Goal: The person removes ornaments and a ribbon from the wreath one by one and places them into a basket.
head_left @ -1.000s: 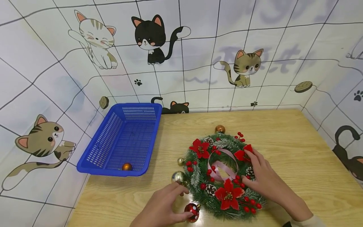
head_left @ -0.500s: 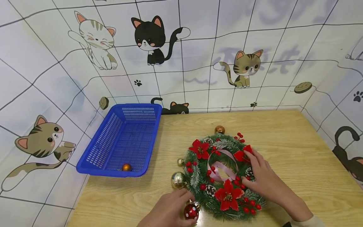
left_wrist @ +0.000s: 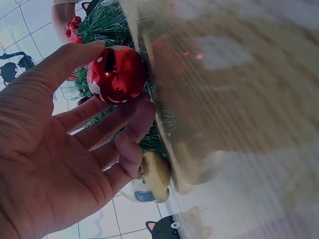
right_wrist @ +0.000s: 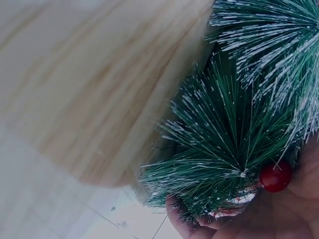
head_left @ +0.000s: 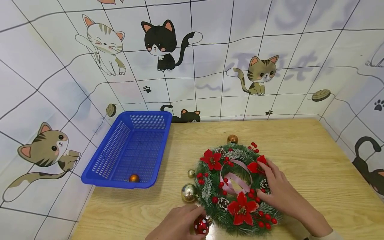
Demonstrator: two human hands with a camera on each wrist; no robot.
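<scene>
At the lower left edge of the wreath (head_left: pixel 207 191) lies a red Christmas bauble (head_left: pixel 201 225) with white dots. My left hand (head_left: pixel 180 222) pinches this bauble; in the left wrist view the thumb is at its upper side and the fingers curl below the ball (left_wrist: pixel 118 74). The wreath is green, with red poinsettias, berries, pinecones and a pink ribbon (head_left: pixel 231 181) looped in its middle. On the wreath's right side my right hand (head_left: pixel 280 188) grips the branches. In the right wrist view, frosted needles (right_wrist: pixel 224 129) hide part of its fingers.
A large gold bauble (head_left: pixel 189 192) and a small gold bauble (head_left: pixel 191 173) lie along the wreath's left side. Behind it sits a copper bauble (head_left: pixel 232 139). A blue basket (head_left: pixel 120 184) stands at left, holding an orange bauble (head_left: pixel 134 178). Cat-printed walls enclose the wooden table (head_left: pixel 288 136).
My left hand has moved right, from beside the gold bauble to the red one, and its fingers have closed round it. The right hand and the wreath have stayed put.
</scene>
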